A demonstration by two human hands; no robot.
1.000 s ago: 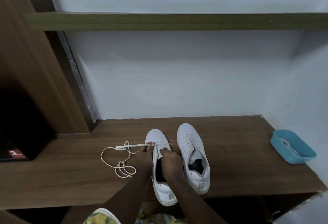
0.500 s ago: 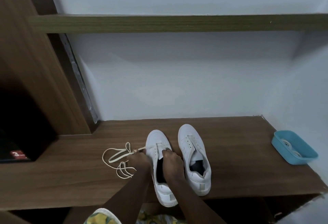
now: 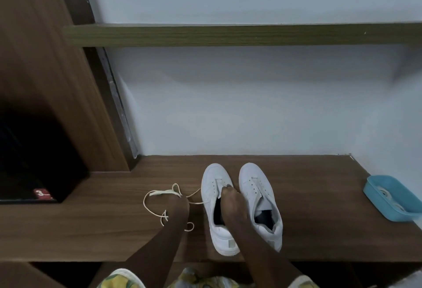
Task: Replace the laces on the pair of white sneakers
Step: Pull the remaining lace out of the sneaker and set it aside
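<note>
Wooden bench (image 3: 319,207), two white sneakers (image 3: 213,176), cream lace (image 3: 158,193), blue tray (image 3: 379,205)

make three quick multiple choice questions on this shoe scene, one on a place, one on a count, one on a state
1. Where is the blue tray?
A. at the right end of the wooden bench
B. on the floor
C. on the upper shelf

2. How many sneakers stand on the bench?
A. one
B. two
C. three

3. The sneaker nearer the tray has:
A. a tied bow
B. empty lace holes
C. a lace threaded halfway

Answers:
1 A, the tray sits on the bench by the right wall.
2 B, two stand side by side, toes to the wall.
3 B, its rows of holes show bare.
</note>
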